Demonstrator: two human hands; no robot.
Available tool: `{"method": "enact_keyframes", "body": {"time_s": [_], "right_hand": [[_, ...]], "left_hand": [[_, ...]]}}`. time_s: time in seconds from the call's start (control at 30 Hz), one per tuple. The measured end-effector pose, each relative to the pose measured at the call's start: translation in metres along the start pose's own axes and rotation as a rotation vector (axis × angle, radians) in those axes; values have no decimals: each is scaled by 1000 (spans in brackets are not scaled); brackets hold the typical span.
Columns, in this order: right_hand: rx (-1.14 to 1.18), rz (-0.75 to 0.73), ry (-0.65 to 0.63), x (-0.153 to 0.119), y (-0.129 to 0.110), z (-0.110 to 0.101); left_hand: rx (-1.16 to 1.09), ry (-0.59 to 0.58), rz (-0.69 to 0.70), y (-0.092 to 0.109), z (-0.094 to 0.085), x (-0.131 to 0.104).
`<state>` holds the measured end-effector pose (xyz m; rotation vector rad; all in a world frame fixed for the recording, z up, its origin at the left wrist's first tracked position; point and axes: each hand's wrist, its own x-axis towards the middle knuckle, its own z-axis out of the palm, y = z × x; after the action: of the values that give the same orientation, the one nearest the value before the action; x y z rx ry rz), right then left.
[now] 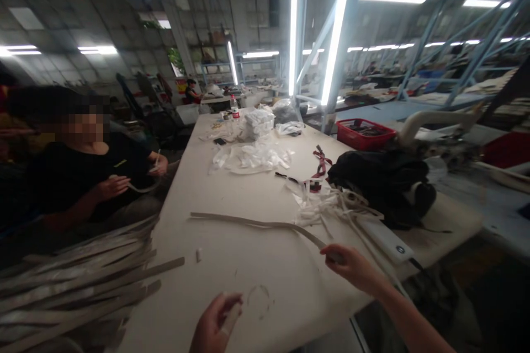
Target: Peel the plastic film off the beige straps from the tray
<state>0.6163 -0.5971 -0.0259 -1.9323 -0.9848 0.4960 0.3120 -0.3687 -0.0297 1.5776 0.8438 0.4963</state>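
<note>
My right hand (351, 267) is closed on the near end of a long, narrow grey-beige strap (252, 223). From there the strap runs leftward over the white tabletop (215, 253), its far end lying flat. Low in the picture is my left hand (217, 322), its fingers curled and the thumb close to the forefinger. Pale wrapping shows on the thumb; anything between those fingertips is too hard to make out. A small white piece (198, 255) lies beyond this hand.
Many strips (83, 287) hang over the left edge, near a seated co-worker (103, 176) handling a pale strip. Clear plastic bags (254, 157), a bottle (234, 107), a black bag (376, 185), a white box-shaped device (385, 237) and a red basket (364, 135) stand farther off.
</note>
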Motion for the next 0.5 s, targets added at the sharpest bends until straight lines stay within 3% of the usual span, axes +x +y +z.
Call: {"method": "enact_keyframes", "body": {"time_s": [0.1,0.23,0.37,0.5], "right_hand": [[43,-118,-120,5,23,21],[-25,-204,0,5,52,57],[-17,-201,124,0,64,67],[3,-167,132,-2,61,61]], "left_hand": [[286,-231,277,42,45,48],[549,-382,559,80,110,132],[713,-475,683,88,176,219],[825,-557,711,82,228,276]]}}
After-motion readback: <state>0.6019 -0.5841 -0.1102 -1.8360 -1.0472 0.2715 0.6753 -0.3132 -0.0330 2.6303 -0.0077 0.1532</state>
